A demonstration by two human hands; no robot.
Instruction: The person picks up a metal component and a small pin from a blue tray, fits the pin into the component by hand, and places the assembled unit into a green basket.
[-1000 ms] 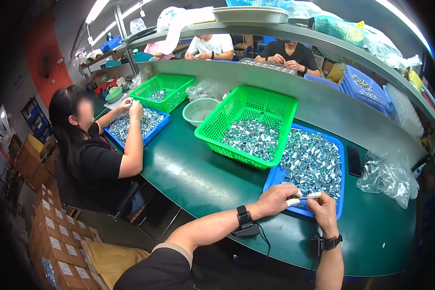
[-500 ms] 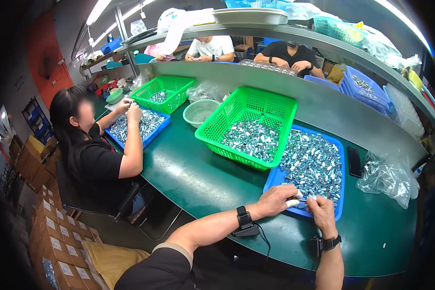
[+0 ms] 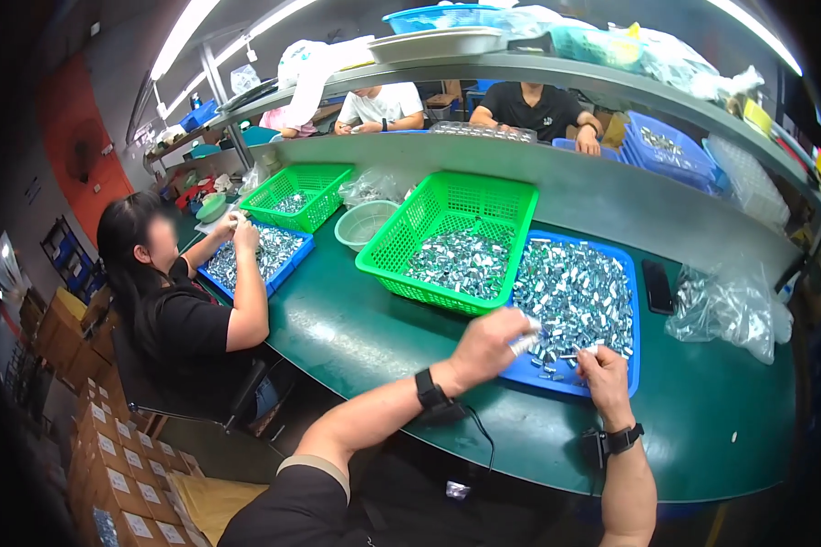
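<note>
The left hand (image 3: 488, 342) is raised over the near-left corner of the blue tray (image 3: 631, 273), its fingers pinching a small silvery metal piece (image 3: 525, 343) that sticks out toward the right; the hand is a little blurred. The right hand (image 3: 602, 374) rests at the tray's near edge, fingers pressed together around another small silvery piece (image 3: 582, 350) at the heap's rim. The tray sits on the green desk (image 3: 356, 324) and is filled with a heap of silvery metal parts (image 3: 575, 296). Just beside it on the left stands a green mesh basket (image 3: 452, 214) holding more of the same parts. A dark phone (image 3: 658, 286) lies just right of the tray, and a clear plastic bag (image 3: 725, 305) of parts lies further right. At the desk's left end a seated person (image 3: 178, 310) handles parts over another blue tray (image 3: 260, 260).
</note>
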